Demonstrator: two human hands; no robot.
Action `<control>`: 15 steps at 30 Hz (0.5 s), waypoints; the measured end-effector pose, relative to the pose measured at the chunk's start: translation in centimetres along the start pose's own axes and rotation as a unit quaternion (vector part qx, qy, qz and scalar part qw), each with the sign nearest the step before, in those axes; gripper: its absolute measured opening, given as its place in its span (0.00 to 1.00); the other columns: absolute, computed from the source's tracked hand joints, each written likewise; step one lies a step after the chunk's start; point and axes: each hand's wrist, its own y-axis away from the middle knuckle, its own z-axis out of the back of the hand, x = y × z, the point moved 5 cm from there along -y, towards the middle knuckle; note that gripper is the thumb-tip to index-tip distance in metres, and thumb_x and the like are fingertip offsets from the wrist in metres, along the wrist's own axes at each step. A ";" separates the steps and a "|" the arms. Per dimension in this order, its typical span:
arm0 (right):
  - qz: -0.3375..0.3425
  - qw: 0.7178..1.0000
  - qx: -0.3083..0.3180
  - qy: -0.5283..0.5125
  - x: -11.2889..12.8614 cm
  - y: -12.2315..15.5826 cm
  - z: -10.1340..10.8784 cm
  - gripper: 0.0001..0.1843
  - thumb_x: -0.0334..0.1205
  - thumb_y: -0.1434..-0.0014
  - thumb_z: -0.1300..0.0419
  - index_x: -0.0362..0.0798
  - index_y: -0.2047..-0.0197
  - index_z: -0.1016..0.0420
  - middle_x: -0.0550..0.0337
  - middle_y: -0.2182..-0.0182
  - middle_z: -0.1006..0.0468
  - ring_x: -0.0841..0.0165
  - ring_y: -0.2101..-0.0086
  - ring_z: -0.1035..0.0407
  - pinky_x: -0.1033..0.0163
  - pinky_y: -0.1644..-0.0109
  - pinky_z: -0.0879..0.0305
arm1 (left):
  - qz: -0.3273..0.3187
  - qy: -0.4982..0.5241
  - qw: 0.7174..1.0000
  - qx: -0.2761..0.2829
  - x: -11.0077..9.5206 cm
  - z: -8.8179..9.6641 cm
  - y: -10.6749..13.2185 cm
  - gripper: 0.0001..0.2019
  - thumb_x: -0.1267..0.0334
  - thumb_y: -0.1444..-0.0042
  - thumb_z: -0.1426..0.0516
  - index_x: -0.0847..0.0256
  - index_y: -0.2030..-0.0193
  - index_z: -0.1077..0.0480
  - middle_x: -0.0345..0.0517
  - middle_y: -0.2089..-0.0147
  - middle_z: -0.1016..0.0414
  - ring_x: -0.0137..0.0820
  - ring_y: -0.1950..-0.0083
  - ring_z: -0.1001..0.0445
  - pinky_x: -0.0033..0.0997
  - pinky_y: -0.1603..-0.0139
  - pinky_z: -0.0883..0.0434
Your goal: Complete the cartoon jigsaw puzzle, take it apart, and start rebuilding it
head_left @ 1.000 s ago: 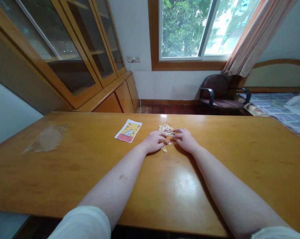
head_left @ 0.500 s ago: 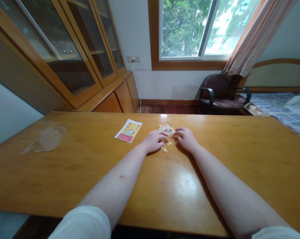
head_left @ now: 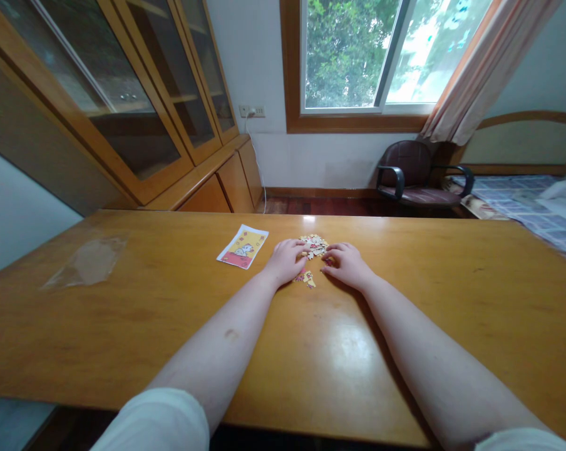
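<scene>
Small jigsaw puzzle pieces lie in a pile on the wooden table, beyond and between my hands. My left hand rests at the pile's left side, its fingers curved and apart near the pieces. A few loose yellow and pink pieces lie just beside it, closer to me. On the right, my right hand is low over the table with thumb and fingers apart. Some reddish pieces show between them, partly hidden. A picture card with a white animal on yellow and red lies left of my left hand.
A clear plastic bag lies flat on the table's left part. Beyond the far edge stand a glass-door cabinet, a dark office chair and a bed. A window is in the back wall.
My left hand has shifted slightly left and away from me. My right hand's fingers have spread and lowered. Loose pieces that lay between the hands no longer show there; more show beside my left hand.
</scene>
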 end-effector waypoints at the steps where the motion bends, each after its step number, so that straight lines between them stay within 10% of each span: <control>1: 0.001 1.000 0.003 0.003 0.0 0.0 -0.1 0.11 0.46 0.51 0.35 0.51 0.65 0.21 0.53 0.57 0.24 0.57 0.52 0.34 0.49 0.44 0.42 | 0.007 -0.007 1.000 -0.001 0.1 0.0 0.0 0.14 0.64 0.45 0.45 0.55 0.52 0.25 0.47 0.47 0.28 0.39 0.44 0.33 0.44 0.41 0.37; 15: 0.006 1.000 -0.013 0.008 -0.2 0.0 0.1 0.11 0.39 0.47 0.41 0.52 0.60 0.22 0.55 0.53 0.25 0.59 0.51 0.36 0.49 0.42 0.45 | -0.018 0.020 0.999 0.044 0.3 -1.3 0.2 0.11 0.59 0.47 0.42 0.52 0.57 0.24 0.45 0.45 0.31 0.39 0.42 0.36 0.44 0.38 0.41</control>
